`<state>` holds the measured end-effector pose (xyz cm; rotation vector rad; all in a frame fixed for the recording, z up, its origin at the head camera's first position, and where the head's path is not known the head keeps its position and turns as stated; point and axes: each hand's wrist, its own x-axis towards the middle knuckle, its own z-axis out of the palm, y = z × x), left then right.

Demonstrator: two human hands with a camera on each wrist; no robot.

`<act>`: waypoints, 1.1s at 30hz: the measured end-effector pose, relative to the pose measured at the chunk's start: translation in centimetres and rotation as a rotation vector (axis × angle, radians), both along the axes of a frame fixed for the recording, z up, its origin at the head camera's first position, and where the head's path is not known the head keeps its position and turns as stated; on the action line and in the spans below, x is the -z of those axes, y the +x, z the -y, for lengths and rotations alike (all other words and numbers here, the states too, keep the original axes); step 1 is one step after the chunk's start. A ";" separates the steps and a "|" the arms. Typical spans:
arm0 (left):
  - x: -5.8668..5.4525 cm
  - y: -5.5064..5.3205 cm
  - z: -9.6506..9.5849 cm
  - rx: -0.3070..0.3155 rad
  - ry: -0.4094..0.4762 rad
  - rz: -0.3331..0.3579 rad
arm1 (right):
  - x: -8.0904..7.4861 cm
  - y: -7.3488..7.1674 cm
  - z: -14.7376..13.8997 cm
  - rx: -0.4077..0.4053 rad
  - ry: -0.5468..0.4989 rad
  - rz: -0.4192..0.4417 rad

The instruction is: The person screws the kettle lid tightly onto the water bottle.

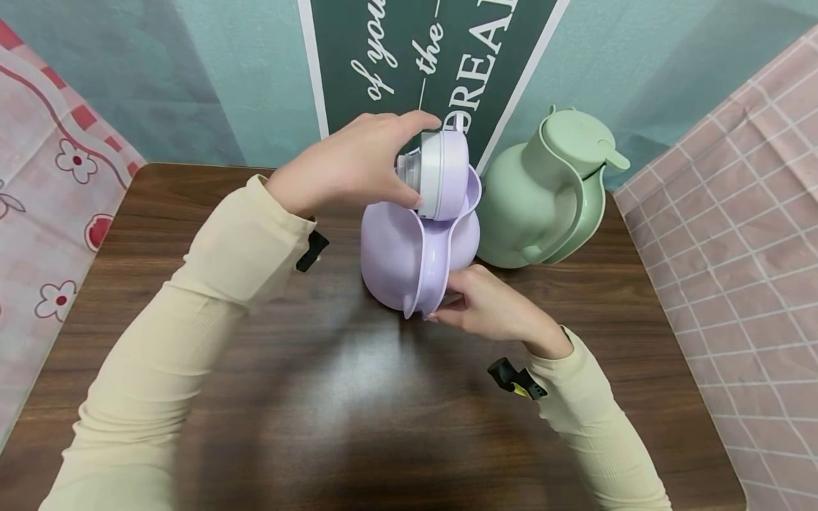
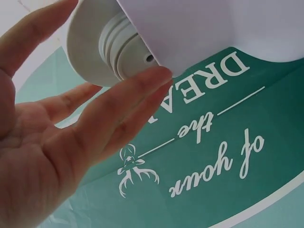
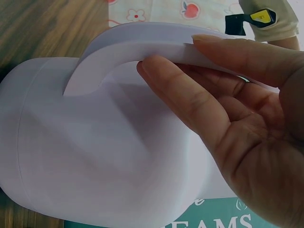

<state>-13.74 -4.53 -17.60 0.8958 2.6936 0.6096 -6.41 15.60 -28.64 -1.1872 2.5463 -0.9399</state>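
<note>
A lilac vacuum jug (image 1: 391,248) stands near the back of the table. My left hand (image 1: 354,167) holds the jug's lid (image 1: 451,170) between thumb and fingers, turned on its side at the neck. The left wrist view shows the lid's pale ringed stopper (image 2: 118,50) with a small dark hole, and fingers at its rim. My right hand (image 1: 495,305) grips the jug's curved handle (image 1: 436,266), with the thumb on the outer side and fingers reaching underneath. The jug's mouth is hidden behind the lid and handle.
A green vacuum jug (image 1: 520,202) with its lid on stands close to the right of the lilac one. Behind them hangs a dark green lettered banner (image 1: 409,50). The brown wooden table (image 1: 358,426) is bordered by a pink checked covering (image 1: 754,284) on the right.
</note>
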 end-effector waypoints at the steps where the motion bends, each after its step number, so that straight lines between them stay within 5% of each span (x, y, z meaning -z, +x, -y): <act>1: 0.0 -0.1 0.0 0.010 -0.010 -0.005 | 0.0 0.0 0.0 0.000 -0.002 0.004; 33: -0.2 -0.6 -1.0 0.009 -0.030 -0.010 | 0.0 -0.1 -0.1 0.014 0.009 -0.012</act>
